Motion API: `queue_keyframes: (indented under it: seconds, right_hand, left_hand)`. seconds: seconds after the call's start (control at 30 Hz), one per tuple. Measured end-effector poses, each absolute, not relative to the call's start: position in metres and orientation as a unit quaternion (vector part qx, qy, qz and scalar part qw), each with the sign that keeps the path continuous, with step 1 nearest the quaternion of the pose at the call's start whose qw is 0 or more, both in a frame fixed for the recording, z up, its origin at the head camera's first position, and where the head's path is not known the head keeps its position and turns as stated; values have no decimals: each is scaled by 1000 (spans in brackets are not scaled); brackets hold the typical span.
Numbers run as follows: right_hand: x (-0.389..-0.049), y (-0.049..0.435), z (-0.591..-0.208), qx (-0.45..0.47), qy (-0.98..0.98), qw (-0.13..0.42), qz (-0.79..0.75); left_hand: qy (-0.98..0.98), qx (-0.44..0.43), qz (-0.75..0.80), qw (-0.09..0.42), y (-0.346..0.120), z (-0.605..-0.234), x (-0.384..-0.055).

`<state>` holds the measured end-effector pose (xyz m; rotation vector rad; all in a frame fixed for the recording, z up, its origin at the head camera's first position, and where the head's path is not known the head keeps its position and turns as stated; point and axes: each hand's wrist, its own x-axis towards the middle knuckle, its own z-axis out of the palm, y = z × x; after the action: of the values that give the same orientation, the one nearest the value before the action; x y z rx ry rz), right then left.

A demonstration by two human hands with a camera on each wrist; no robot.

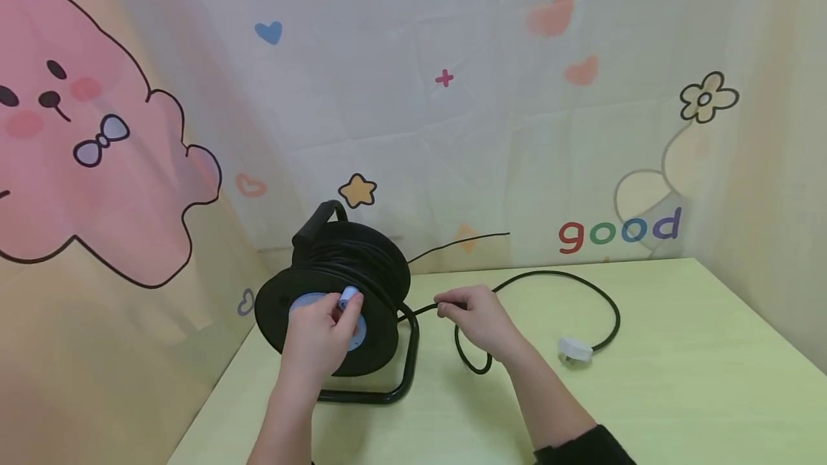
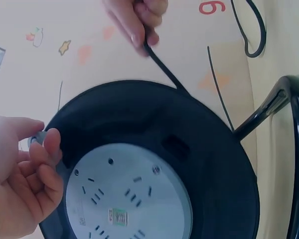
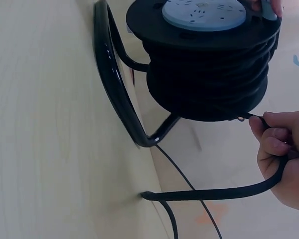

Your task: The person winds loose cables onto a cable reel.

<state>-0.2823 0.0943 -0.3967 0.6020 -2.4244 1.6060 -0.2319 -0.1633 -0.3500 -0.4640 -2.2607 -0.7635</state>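
A black cable reel stands on the left of the table, its drum wound with black cable. Set in its front disc is a round blue-grey socket panel. My left hand pinches the small blue-grey crank knob near the disc's rim between thumb and fingers. To the right of the reel, my right hand grips the free stretch of cable close to where it meets the drum. That cable loops on across the table to a white plug.
The reel's black tube stand rests on the pale green table. A printed cloth hangs behind the table, and more cloth rises at the left and right. Cable loops lie at the table's right.
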Motion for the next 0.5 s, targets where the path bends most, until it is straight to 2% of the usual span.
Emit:
queue_keyframes:
  seconds: [0.23,0.5]
  right_hand:
    - [-284,77,-405,202,-816,47,539]
    - [-287,69,-404,219,-824,58,520]
  left_hand:
    - [-895,-195,-287,281,-150,-354,-229]
    - [-913,-173,-284,236,-148,-350,-227]
